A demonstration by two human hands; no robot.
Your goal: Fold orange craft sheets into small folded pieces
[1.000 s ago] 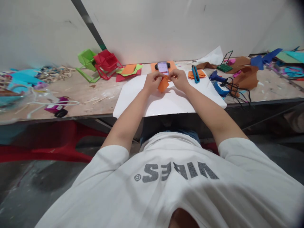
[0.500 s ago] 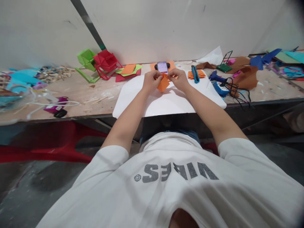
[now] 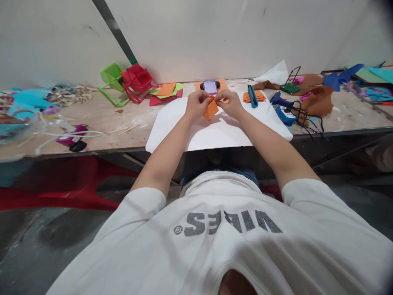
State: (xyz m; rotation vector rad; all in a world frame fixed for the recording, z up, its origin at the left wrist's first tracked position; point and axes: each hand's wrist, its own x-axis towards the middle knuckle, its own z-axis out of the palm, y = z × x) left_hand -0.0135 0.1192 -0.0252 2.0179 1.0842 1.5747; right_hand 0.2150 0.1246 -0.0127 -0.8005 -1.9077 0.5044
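Observation:
Between my hands is a small folded piece of orange paper (image 3: 211, 109), held just over a white board (image 3: 202, 137). My left hand (image 3: 195, 104) pinches its left side near the top. From the right, the fingertips of my right hand (image 3: 231, 103) close on its upper edge. Beyond my hands a phone (image 3: 210, 86) leans upright, its screen lit. To the right of my right hand, a blue utility knife (image 3: 253, 96) lies across a stack of orange paper squares (image 3: 259, 96).
Red (image 3: 137, 80) and green (image 3: 111, 76) folded-paper chair models stand at the back left, beside stacked coloured paper (image 3: 166, 92). A blue glue gun (image 3: 281, 99) with black cables lies right. A purple tool (image 3: 73, 137) with a white cord sits left.
My right fingers have shifted slightly left along the top of the orange paper. My left hand keeps nearly the same place.

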